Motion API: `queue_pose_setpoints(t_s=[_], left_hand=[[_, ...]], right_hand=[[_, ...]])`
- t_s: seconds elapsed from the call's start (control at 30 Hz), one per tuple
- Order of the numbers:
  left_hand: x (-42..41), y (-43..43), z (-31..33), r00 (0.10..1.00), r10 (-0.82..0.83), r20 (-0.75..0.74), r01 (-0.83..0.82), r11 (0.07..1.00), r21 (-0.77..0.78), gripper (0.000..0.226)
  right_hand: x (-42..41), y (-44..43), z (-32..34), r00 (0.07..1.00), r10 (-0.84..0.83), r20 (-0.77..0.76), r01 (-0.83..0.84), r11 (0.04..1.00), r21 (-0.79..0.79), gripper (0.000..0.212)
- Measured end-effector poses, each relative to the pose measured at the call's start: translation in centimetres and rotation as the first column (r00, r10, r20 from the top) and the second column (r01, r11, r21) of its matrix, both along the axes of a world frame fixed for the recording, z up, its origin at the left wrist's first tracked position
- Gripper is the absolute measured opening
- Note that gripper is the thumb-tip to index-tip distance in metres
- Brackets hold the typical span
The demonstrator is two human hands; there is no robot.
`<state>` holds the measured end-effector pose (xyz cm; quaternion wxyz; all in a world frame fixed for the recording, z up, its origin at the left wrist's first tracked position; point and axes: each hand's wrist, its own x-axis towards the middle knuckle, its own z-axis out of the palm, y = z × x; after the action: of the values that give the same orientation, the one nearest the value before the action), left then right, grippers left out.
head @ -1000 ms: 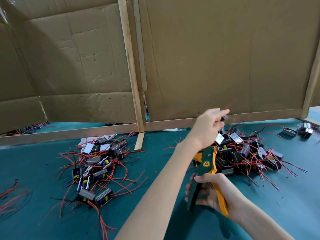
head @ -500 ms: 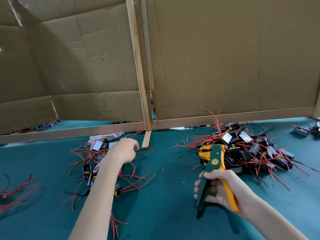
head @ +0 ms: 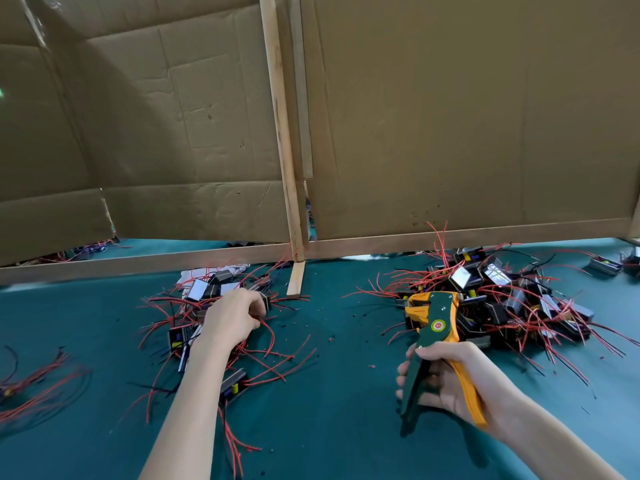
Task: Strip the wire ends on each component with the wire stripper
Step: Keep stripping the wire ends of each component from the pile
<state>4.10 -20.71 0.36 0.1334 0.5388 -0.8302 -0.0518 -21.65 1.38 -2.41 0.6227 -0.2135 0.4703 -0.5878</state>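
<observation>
Only the head view to go on here. Using the upright wooden post [head: 282, 140] of the cardboard screen [head: 450, 116] as my marker: just left of the post's foot sat a pile of components [head: 197, 289], little black blocks with red leads going everywhere. The left hand [head: 235, 320] was down on top of it, fingers curled in. Honestly couldn't tell if it was pinching a component or just a loop of wire, since the fingers hid it.

Right of the post and nearer the camera, the right hand [head: 446, 379] was wrapped round both handles of the green-and-orange wire stripper [head: 433, 323]. Its head pointed up and away and the handles were spread, so it wasn't squeezed. The head sat just in front of a second pile [head: 502, 292], further right of the post on the teal table cover [head: 329, 427]. Way out left of the post lay a loose bunch of wires [head: 31, 382].

My read: the step was handling one component at the left pile while the stripper waited. I'd grab the block by its body, not the lead, and lift slowly so the neighbours' wires slide off instead of dragging half the heap along. Then feed one wire end straight into the open jaws, not too deep, and give one full squeeze.
</observation>
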Motion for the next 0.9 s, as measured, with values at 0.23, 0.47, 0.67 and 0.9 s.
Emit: queue_pose_setpoints(t_s=[0.23,0.47,0.67,0.9], left_hand=[[0.2,-0.3,0.3,0.977,-0.024,-0.213,0.02,1.0,-0.021,0.025],[-1.7,2.3,5.8,0.735,-0.222,-0.641,0.161,0.975,-0.153,0.006],[-5.4,4.4,5.7,0.539,-0.059,-0.841,0.305,0.944,0.129,0.01],[-8.8,4.6,0.6,0.61,0.334,-0.718,0.243,0.784,0.571,0.014]], right_hand=[[-0.1,0.0,0.0,1.0,0.006,-0.002,-0.006,1.0,0.002,0.018],[0.2,0.1,0.3,1.0,0.003,-0.01,-0.003,1.0,0.011,0.025],[0.4,0.2,0.5,1.0,-0.007,-0.011,0.008,1.0,0.026,0.026],[0.4,0.3,0.8,1.0,-0.014,-0.019,0.015,1.0,0.027,0.023]])
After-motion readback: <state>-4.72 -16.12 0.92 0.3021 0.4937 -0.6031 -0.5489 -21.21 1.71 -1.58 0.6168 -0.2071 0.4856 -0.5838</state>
